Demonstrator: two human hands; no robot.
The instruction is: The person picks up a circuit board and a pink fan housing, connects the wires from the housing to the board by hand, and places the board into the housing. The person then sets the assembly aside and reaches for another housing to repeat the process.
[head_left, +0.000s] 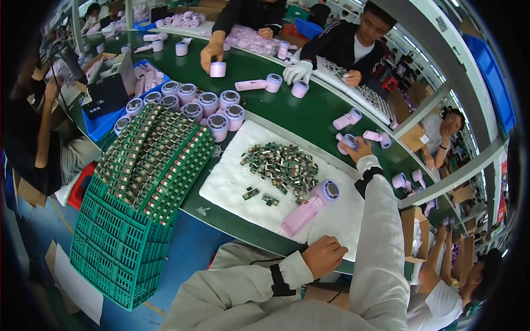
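Observation:
My right hand (360,149) reaches out to the green conveyor belt (251,113), its fingers closed around the round head of a pink-and-lilac handheld fan (346,142). My left hand (324,256) is curled at the near edge of the white foam sheet (229,185); the inside of its grip is hidden. Just beyond it, another handheld fan (309,207) lies on the foam, its pink handle pointing toward me. A heap of small green circuit boards (284,168) covers the middle of the foam, with a few lying loose in front.
At left, circuit-board panels (152,160) are stacked on a green plastic crate (118,248). Several lilac fan heads (207,102) stand beside them. Across the belt, a co-worker's gloved hand (298,72) is near other fans; another person's hand (212,55) touches a fan head (218,69).

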